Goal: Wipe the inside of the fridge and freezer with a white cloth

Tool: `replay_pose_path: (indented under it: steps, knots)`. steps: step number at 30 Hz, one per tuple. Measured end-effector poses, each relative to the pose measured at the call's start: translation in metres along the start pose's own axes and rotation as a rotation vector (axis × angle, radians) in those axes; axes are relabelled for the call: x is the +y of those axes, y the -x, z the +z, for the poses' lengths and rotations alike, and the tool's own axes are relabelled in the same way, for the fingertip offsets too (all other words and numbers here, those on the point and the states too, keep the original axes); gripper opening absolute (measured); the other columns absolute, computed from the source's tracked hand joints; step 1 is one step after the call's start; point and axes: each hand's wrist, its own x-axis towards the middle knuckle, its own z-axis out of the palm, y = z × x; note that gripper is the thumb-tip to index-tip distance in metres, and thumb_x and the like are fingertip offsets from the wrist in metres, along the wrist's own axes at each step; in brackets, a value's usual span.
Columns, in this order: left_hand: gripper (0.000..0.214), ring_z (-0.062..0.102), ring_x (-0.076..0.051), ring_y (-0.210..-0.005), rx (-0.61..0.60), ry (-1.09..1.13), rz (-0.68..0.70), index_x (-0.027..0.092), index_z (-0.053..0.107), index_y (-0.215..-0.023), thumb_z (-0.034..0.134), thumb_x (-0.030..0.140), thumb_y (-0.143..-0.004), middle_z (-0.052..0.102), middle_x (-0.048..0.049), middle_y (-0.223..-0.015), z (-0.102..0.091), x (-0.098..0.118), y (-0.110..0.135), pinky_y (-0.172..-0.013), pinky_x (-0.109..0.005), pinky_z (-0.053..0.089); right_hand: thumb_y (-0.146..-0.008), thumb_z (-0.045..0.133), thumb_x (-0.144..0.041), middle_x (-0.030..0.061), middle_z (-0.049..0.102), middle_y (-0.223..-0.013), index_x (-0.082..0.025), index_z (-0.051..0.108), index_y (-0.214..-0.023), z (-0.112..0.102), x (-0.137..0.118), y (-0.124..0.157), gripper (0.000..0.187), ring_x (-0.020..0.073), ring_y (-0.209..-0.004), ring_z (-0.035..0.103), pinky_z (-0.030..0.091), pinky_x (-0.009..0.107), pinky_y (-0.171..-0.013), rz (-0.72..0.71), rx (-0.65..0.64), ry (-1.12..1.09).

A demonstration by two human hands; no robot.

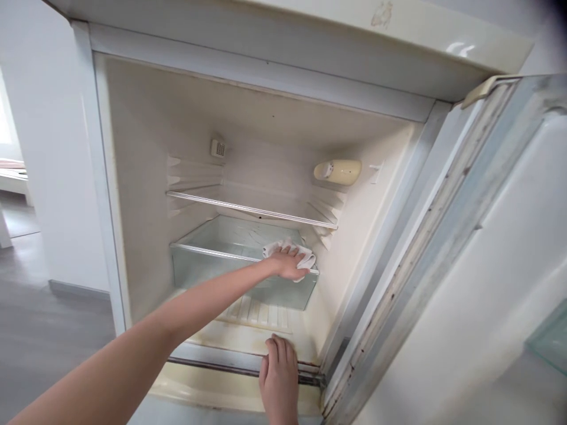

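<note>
My left hand point(290, 262) reaches deep into the refrigerator from the lower left. Under its fingers it holds a white cloth point(308, 252), pressed at the right end of the top front edge of a clear drawer point(208, 268). Part of the cloth bunches up beyond the fingers. My right hand point(280, 372) rests palm down on the front sill point(221, 357) of the refrigerator. Its fingers lie side by side over the edge with the thumb to the left, and no object shows in it.
A glass shelf point(248, 209) spans the compartment above the drawer. A yellowed lamp cover point(339, 172) sticks out from the right wall, and a small vented box point(218, 148) sits at the back left. The open door point(500, 236), with a stained seal, stands at the right.
</note>
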Motion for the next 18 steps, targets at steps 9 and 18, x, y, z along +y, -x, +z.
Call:
replay_pose_path:
  steps: [9,18]
  knots:
    - [0.070,0.017,-0.032,-0.143,0.003,0.080,-0.118,0.024,0.031,-0.143,0.044,0.061,-0.086,0.021,-0.0092,-0.157,-0.008,-0.013,-0.087,-0.115,-0.061,0.009,-0.078,0.040,-0.006,0.0078,0.064,-0.102,-0.020,0.054,-0.105,0.009,0.008,0.003,0.033,0.0244,-0.094,0.058,0.046,0.040,-0.081,-0.065,0.050,0.009]
    - [0.055,0.032,-0.032,-0.136,0.116,0.150,-0.182,0.023,0.042,-0.135,0.053,0.046,-0.087,0.034,-0.0100,-0.150,-0.013,-0.040,-0.149,-0.111,-0.062,0.024,-0.072,0.044,-0.011,0.0080,0.066,-0.104,-0.021,0.057,-0.106,0.043,0.031,0.019,0.037,0.0252,-0.091,0.061,0.046,0.039,-0.080,-0.096,0.115,-0.047]
